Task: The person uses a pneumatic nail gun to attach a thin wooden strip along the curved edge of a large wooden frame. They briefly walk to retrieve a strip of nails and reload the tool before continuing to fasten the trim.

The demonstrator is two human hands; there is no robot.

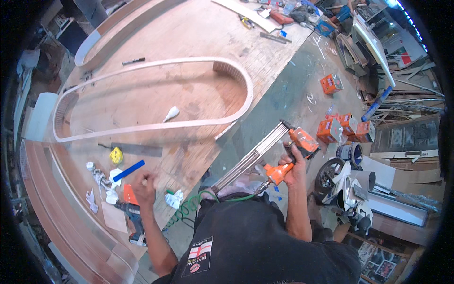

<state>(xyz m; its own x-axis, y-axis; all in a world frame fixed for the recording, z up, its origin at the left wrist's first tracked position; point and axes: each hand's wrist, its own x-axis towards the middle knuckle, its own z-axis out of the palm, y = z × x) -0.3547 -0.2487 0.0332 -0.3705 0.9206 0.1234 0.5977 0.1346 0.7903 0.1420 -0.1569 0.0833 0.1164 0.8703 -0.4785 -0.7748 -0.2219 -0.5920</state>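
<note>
My right hand (296, 169) is wrapped round the grip of an orange and black nail gun (304, 142), held off the table's edge in front of my body. Its long silver magazine (253, 154) slants down to the left, and a green coiled air hose (190, 204) runs from its fitting. Over the near part of the table is my left hand (143, 187), fingers curled together and slightly blurred; anything in them is hidden. Just beyond it lies a blue strip (128, 171). A cordless drill (134, 218) rests beside my left wrist.
A long oval wooden frame (156, 128) stands on the plywood table (189, 156), with a white pointed-nozzle piece (171, 113) inside its outline. A yellow tape measure (116, 155) and crumpled paper (174, 199) lie nearer. Orange boxes (329, 130) and a motorbike (343, 189) are on the right.
</note>
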